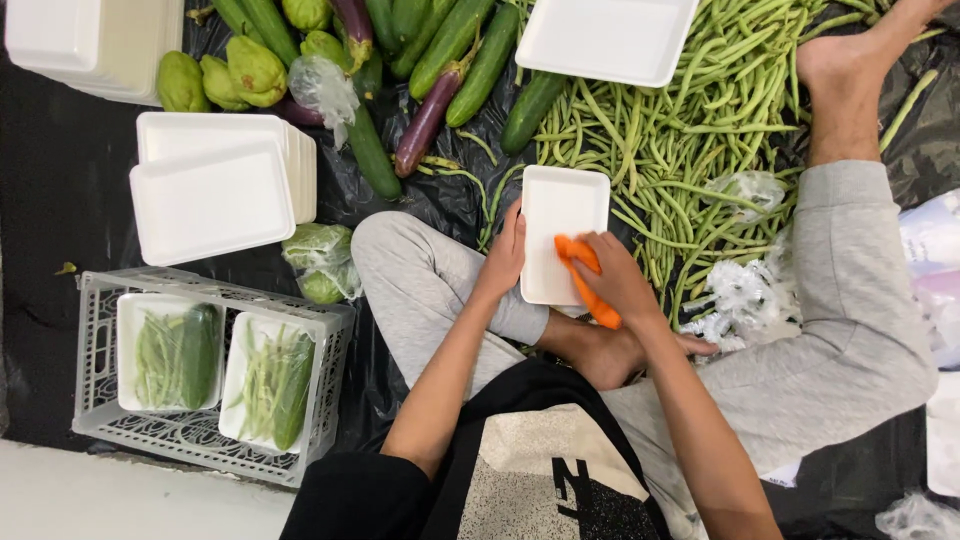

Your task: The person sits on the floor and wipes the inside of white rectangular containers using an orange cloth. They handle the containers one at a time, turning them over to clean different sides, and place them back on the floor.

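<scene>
A small white foam tray [560,205] rests on my lap. My left hand [503,258] steadies the tray's left edge with its fingers laid against it. My right hand [618,282] grips an orange carrot [590,285], with the carrot's upper end lying over the tray's lower right corner. A big heap of green beans [680,130] spreads on black plastic just beyond the tray.
Cucumbers [455,45], a purple eggplant [425,120] and pale green chayotes [250,70] lie at the top. Stacked foam trays [215,190] sit left, another tray [605,35] above. A grey crate [100,360] holds two packed trays. Crumpled plastic wrap [740,295] lies right.
</scene>
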